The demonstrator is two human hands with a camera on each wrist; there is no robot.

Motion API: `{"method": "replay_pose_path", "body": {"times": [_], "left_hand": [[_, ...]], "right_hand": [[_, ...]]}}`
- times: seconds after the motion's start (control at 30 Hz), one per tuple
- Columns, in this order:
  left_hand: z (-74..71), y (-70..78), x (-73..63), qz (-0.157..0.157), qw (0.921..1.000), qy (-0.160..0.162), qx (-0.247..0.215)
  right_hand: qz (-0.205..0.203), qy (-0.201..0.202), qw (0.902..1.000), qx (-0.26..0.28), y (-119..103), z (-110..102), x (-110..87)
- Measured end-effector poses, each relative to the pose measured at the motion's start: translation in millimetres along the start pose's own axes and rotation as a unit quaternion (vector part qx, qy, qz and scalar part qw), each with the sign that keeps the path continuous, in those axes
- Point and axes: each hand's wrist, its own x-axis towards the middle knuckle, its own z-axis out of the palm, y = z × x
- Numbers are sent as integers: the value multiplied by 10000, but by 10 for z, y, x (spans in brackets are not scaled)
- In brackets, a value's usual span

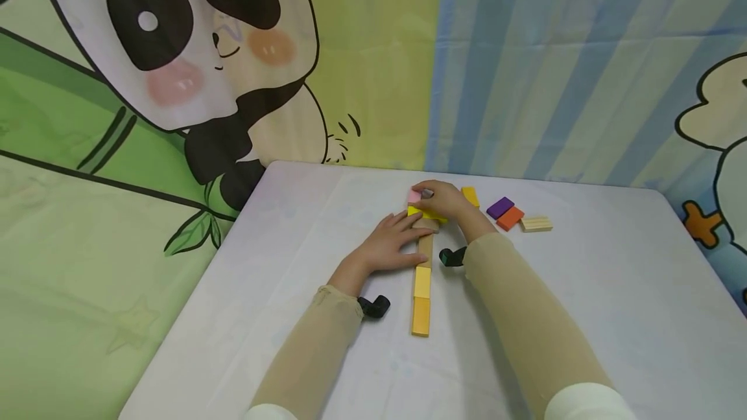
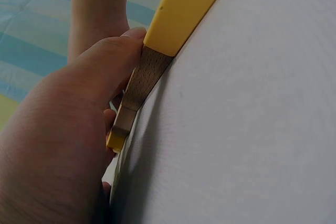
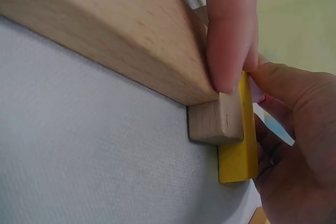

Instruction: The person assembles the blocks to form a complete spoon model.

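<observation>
A row of flat blocks runs away from the body: two yellow blocks (image 1: 421, 316), then a plain wooden block (image 1: 425, 248). Beyond them another wooden block (image 3: 215, 121) lies crosswise, against a bright yellow block (image 3: 236, 161). My left hand (image 1: 392, 242) lies over the row from the left, fingers extended onto the wooden blocks, thumb beside the plain wooden one. At the far end, my right hand (image 1: 446, 203) pinches a pink block (image 1: 414, 196) just behind the bright yellow one. The right fingers partly cover both blocks.
Right of the row lie loose blocks: a yellow block (image 1: 470, 196), a purple block (image 1: 500, 207), an orange block (image 1: 510, 218) and grooved pale wood (image 1: 536, 223). A panda-printed backdrop (image 1: 373, 63) stands behind the white table (image 1: 613, 303). Black wrist cameras (image 1: 376, 306) jut near both hands.
</observation>
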Motion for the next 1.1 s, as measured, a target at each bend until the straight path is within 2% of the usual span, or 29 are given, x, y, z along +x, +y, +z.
{"method": "replay_pose_path", "body": {"times": [0.5, 0.67, 0.77, 0.87, 0.93, 1.1], "left_hand": [[5, -3, 5, 1, 10000, 30, 58], [22, -18, 14, -49, 10000, 16, 65], [36, -26, 20, -105, 9999, -28, 96], [33, -19, 20, -129, 9999, -28, 21], [30, -16, 18, -129, 9999, -20, -8], [33, -12, 17, -124, 9999, -42, 31]], "right_hand": [[-152, -236, 9996, -44, 30, -14, -51], [-342, 170, 9992, -122, 88, -158, -186], [-337, 537, 9978, -188, 232, -275, -267], [-238, 672, 9972, -209, 423, -393, -343], [-132, 542, 9981, -262, 548, -462, -380], [257, -97, 9991, -312, 772, -586, -474]]}}
